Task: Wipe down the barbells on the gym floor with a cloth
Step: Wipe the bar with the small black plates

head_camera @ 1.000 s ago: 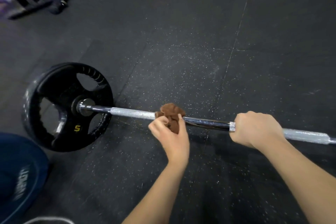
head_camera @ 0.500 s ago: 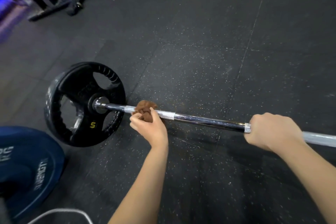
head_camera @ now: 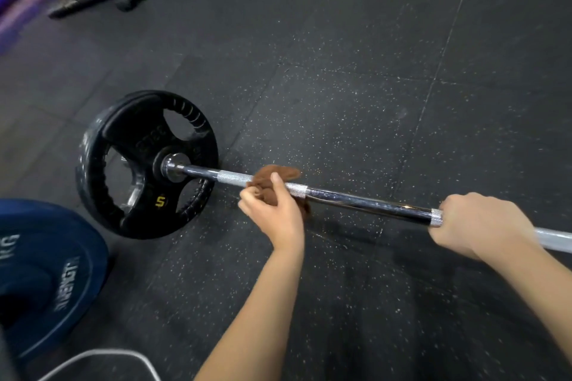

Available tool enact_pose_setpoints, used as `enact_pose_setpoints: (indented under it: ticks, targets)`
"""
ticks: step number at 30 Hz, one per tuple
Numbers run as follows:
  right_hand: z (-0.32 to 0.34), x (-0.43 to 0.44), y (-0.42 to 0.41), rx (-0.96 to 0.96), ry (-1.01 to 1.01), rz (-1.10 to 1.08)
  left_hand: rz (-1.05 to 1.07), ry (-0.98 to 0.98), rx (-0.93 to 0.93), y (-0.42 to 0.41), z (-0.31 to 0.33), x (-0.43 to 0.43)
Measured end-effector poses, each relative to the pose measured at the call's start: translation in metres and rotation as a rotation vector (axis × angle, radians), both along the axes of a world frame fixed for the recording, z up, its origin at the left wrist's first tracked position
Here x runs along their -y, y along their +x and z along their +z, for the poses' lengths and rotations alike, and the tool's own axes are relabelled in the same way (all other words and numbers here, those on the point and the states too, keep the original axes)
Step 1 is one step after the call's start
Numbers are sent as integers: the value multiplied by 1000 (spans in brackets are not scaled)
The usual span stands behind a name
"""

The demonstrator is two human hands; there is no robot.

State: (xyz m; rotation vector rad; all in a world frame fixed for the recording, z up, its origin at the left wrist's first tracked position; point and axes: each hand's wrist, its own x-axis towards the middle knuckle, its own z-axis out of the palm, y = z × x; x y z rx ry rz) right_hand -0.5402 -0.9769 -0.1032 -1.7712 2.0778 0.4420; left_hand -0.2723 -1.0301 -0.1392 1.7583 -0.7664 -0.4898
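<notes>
Left hand [head_camera: 274, 213] pinches the cloth [head_camera: 283, 172] round the barbell [head_camera: 365, 199]; right hand [head_camera: 476, 223], fingers hidden underneath, grips its cropped shaft.

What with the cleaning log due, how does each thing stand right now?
black plate: upright on floor.
bar: end through black plate.
cloth: bunched on bar.
left hand: grips cloth.
right hand: grips bar.
blue plate: flat on floor.

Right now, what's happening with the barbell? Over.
Left hand grips brown cloth on barbell. Right hand grips barbell. Black plate beyond cloth, nothing blocking.
</notes>
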Motion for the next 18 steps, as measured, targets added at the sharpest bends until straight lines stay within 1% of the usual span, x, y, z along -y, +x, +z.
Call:
enact_pose_setpoints:
  ticks: [2, 3, 5, 13, 18]
  targets:
    - [-1, -1, 1, 3, 1, 1, 89, -6, -5, 24, 3, 17]
    - [-1, -2, 2, 2, 4, -1, 98, -6, 9, 32, 4, 21]
    - [-1, -3, 2, -3, 8, -8, 81, -11, 30, 36, 6, 22]
    - [-3, -3, 1, -9, 13, -6, 34, 43, -21, 9, -8, -3]
    - [-3, -2, -1, -8, -5, 7, 69, 18, 16, 22, -6, 10]
